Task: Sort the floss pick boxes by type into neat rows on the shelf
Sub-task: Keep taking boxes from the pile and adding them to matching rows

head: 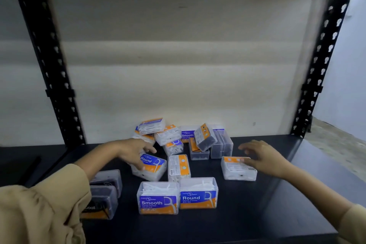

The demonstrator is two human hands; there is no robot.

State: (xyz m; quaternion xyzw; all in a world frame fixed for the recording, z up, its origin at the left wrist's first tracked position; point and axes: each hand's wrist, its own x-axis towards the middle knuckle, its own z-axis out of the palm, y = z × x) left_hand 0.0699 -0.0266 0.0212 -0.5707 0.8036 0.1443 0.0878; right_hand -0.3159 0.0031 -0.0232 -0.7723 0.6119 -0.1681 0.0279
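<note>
Clear floss pick boxes lie on the dark shelf (277,204). At the front stand a "Smooth" box (157,200) and a "Round" box (198,193) side by side. Two dark charcoal boxes (105,194) sit at the front left, partly behind my sleeve. A jumbled pile (178,136) of several boxes leans against the back wall. My left hand (134,152) rests with spread fingers on a tilted "Round" box (150,166), not gripping it. My right hand (265,156) hovers, fingers apart, touching the top of a box lying label-up (237,168). Another box (179,166) lies between them.
Black perforated uprights (57,77) (320,61) frame the shelf on both sides. A pale backing board (178,55) closes the rear. The shelf's front edge runs near the bottom of the view.
</note>
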